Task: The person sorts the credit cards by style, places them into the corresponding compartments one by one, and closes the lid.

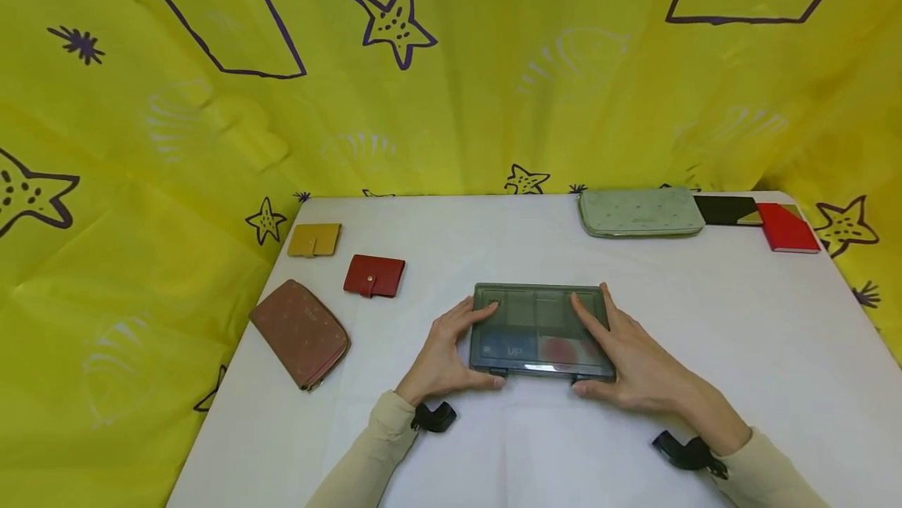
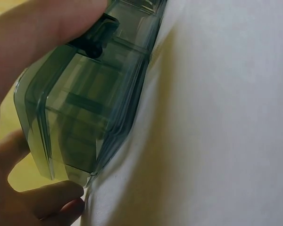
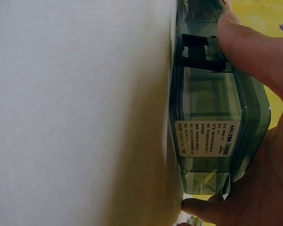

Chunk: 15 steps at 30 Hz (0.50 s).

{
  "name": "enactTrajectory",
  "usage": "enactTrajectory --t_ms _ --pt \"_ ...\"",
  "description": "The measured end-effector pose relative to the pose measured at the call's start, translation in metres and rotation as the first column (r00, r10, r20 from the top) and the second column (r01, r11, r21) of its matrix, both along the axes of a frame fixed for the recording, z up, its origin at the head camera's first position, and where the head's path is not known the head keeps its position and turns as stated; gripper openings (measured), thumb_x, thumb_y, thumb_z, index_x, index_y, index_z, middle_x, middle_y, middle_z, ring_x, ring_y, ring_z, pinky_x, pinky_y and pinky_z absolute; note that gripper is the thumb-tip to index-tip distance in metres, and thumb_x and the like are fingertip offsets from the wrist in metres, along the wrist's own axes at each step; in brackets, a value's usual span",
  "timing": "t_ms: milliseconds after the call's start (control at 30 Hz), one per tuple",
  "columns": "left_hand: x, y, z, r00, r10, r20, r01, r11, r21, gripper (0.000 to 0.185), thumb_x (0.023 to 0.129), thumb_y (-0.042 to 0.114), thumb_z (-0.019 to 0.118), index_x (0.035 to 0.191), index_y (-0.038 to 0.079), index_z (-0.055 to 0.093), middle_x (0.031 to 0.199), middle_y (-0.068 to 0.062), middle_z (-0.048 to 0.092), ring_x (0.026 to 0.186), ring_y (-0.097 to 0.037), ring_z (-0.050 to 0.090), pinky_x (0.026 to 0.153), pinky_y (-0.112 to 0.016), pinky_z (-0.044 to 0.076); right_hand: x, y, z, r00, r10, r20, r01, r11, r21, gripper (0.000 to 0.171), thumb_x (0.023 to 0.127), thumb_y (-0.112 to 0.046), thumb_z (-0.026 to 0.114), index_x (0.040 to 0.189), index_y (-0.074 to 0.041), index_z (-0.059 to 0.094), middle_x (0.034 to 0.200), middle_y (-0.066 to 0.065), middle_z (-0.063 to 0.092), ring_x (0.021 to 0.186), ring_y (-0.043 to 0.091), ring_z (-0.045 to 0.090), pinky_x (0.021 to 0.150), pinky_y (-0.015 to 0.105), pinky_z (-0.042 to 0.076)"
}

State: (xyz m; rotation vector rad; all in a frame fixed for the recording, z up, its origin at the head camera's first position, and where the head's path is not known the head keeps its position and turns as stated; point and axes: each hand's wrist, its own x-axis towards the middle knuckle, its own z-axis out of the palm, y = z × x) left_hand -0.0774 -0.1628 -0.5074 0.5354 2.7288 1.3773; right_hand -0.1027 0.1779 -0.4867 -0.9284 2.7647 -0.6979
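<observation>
I have my left hand (image 1: pixel 445 357) and right hand (image 1: pixel 629 363) gripping the ends of the grey compartment box (image 1: pixel 539 330) lying mid-worktop (image 1: pixel 740 320), thumbs at its front latches (image 3: pixel 200 52), lid seemingly closed and not yet opened.

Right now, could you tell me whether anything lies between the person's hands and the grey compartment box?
Nothing visible does: the left hand and right hand already rest on the closed compartment box, thumbs at its front latches.
</observation>
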Motion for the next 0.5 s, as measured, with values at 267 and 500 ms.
enactTrajectory --t_ms 267,500 --pt "-0.0002 0.0005 0.0009 1.000 -0.003 0.023 0.003 1.000 0.007 0.104 0.065 0.036 0.102 0.157 0.031 0.054 0.171 -0.012 0.037 0.162 -0.030 0.028 0.125 -0.066 0.026 -0.0011 -0.0006 -0.0006 0.999 0.009 -0.035 -0.009 1.000 0.000 0.132 0.074 -0.039 0.095 0.173 -0.022 0.010 0.168 0.044 0.003 0.140 0.066 0.041 0.106 0.077 0.043" --pt "0.0006 -0.0008 0.0002 1.000 -0.005 0.028 0.005 1.000 0.003 0.105 0.066 0.036 0.102 0.158 0.032 0.053 0.171 -0.011 0.037 0.162 -0.029 0.028 0.126 -0.065 0.024 -0.0022 0.0039 0.0014 0.999 0.035 -0.002 -0.035 0.999 -0.003 0.128 0.068 -0.004 0.078 0.173 -0.025 0.008 0.169 0.043 0.003 0.142 0.064 0.041 0.105 0.074 0.046"
